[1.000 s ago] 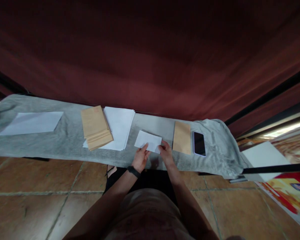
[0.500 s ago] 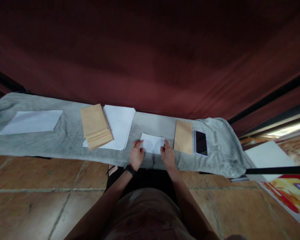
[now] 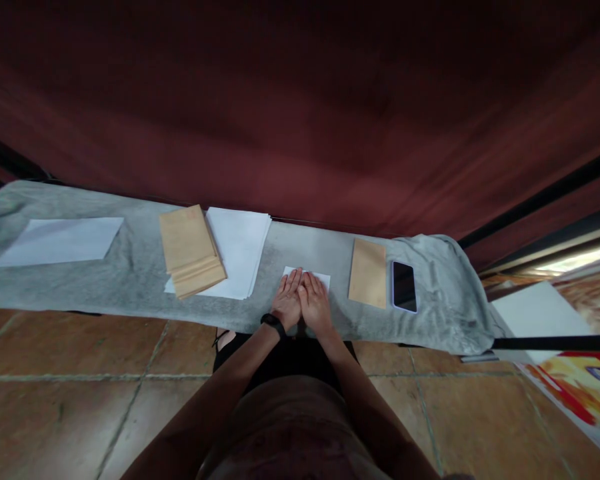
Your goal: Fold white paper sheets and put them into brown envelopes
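Note:
A small white sheet of paper lies on the grey cloth before me, mostly covered by my hands. My left hand rests flat on it with fingers stretched forward. Side by side with it, my right hand also presses flat on the paper, fingers extended. Whether the sheet is folded I cannot tell. To the right of my hands lies a single brown envelope. On the left, a stack of brown envelopes partly overlaps a pile of white paper.
A phone with a dark screen lies right of the single envelope. At the far left is another white sheet. A dark red curtain-like surface rises behind the cloth. A white panel and a colourful box stand at right.
My hands have moved inward from the paper's two side edges and now lie flat together on its middle. The envelopes, paper pile and phone stay where they were.

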A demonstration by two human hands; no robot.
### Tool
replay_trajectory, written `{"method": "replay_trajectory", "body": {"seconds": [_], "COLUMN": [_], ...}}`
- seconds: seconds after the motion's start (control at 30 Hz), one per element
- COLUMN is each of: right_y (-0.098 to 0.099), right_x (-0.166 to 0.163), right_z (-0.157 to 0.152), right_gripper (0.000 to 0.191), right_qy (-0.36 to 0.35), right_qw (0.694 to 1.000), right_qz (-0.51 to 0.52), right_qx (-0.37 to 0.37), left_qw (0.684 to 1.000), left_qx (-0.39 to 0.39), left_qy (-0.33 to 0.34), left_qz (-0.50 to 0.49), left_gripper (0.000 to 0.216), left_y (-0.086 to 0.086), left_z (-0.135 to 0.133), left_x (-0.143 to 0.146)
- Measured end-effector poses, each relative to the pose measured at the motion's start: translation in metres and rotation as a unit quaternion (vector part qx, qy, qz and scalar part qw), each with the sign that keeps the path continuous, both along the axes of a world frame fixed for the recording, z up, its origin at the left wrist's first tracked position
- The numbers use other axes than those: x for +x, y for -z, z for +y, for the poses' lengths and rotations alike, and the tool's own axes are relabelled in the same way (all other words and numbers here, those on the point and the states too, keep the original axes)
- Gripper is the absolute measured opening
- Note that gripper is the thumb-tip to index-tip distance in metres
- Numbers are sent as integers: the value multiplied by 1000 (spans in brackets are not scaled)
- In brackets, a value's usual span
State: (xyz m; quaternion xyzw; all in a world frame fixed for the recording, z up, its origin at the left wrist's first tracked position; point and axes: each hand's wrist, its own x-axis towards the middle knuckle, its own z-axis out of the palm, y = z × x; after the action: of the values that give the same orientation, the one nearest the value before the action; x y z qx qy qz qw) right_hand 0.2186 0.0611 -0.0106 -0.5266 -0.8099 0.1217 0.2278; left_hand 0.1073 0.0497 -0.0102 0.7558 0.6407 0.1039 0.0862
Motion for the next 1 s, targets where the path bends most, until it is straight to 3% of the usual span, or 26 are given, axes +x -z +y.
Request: {"method": "replay_trajectory", "body": {"seconds": [0.43, 0.8, 1.0], "right_y": [15, 20, 11], "right_x": [26, 46, 33], "right_z": [-5, -9, -21], "right_gripper": [55, 55, 55], "right_qy": [31, 67, 90], "right_qw": [994, 990, 989], "right_qz": [-85, -93, -85], "right_qx": [64, 88, 82], "left_qw": [997, 997, 997], "left_qx": [72, 55, 53], "left_qy": [-37, -53, -54], "left_qz": [7, 20, 29], "left_gripper": [62, 64, 63], "left_y": [8, 7, 8], "left_z": [-10, -23, -22], "left_x": [-20, -28, -27]}}
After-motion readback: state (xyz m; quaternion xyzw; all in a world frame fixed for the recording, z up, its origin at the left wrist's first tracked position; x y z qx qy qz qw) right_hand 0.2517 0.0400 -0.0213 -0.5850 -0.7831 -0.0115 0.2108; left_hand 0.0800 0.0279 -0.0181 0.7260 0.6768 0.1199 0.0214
